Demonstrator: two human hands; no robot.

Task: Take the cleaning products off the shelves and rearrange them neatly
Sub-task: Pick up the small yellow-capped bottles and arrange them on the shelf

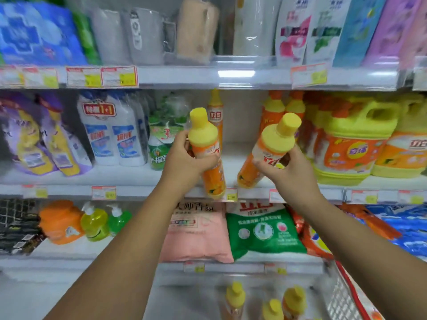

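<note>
My left hand (pixel 184 158) grips an orange dish-soap bottle with a yellow cap (pixel 204 135), held upright in front of the middle shelf (pixel 129 179). My right hand (pixel 286 167) grips a second orange bottle with a yellow cap (pixel 270 146), tilted to the right. Both bottles are off the shelf board, in front of a gap in the row. One more slim orange bottle (pixel 216 114) stands at the back of that gap. Three like bottles (pixel 235 299) stand low down, below the bottom shelf.
Large yellow-and-orange jugs (pixel 353 144) fill the middle shelf's right side; white bottles (pixel 113 135) and purple pouches (pixel 41 139) stand left. The lower shelf holds pink (pixel 196 229) and green (pixel 263 229) bags and pump bottles (pixel 94 222). A wire basket (pixel 346 296) is at bottom right.
</note>
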